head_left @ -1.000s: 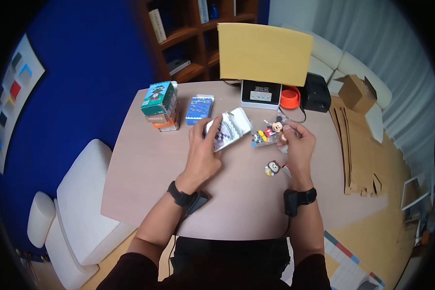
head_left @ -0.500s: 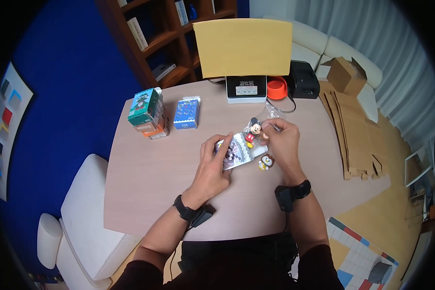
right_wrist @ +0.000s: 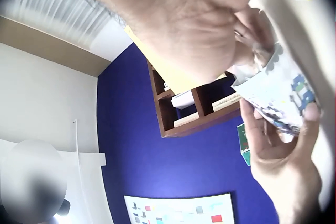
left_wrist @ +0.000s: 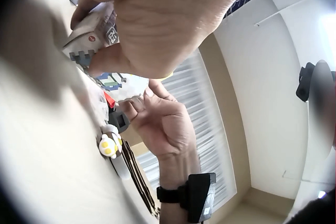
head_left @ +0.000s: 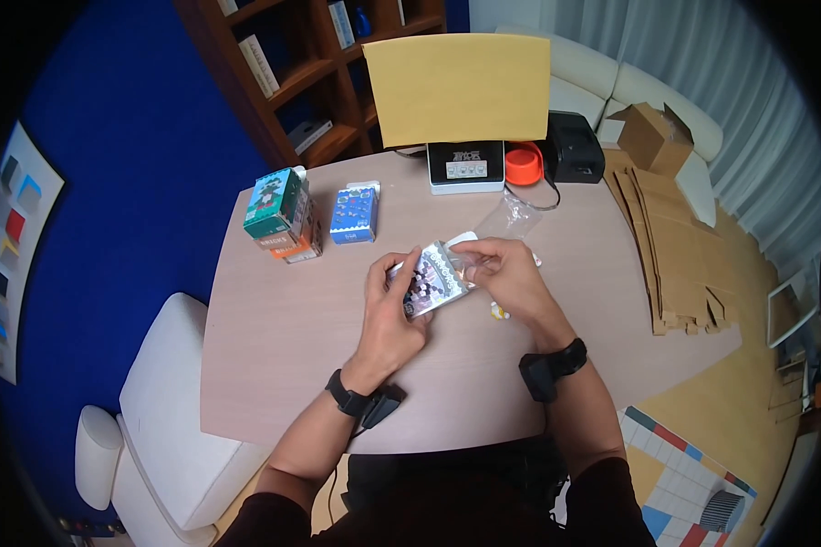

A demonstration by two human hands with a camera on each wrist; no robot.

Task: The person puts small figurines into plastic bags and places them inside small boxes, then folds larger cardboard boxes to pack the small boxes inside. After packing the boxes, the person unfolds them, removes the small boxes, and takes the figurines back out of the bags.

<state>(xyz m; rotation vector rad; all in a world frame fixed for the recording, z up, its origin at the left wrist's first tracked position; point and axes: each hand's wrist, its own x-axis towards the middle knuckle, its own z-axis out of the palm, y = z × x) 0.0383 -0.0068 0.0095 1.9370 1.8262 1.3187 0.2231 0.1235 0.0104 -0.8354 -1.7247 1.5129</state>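
Note:
A small white box with a purple picture (head_left: 431, 284) stays gripped in my left hand (head_left: 394, 305), its open flap end toward the right. At that end my right hand (head_left: 511, 273) pinches clear plastic with its fingertips, also visible in the right wrist view as plastic (right_wrist: 260, 58) inside the box mouth. The bagged mouse figurine is hidden by the box and fingers. Partly covered by my right hand, a small white-and-yellow figurine (head_left: 499, 311) lies on the table; the left wrist view shows this figurine (left_wrist: 109, 145) too.
A clear plastic bag (head_left: 511, 217) lies beyond my right hand. To the left are a blue box (head_left: 354, 214) and a green box (head_left: 272, 205) stacked on an orange box (head_left: 294, 248). At the back stand a yellow panel (head_left: 461, 91), a red round object (head_left: 523, 166) and a black device (head_left: 575, 150).
My right hand has brought the bagged mouse figurine leftward to the box's open end, where it has gone out of sight. My left hand still grips the box. The head view has shifted.

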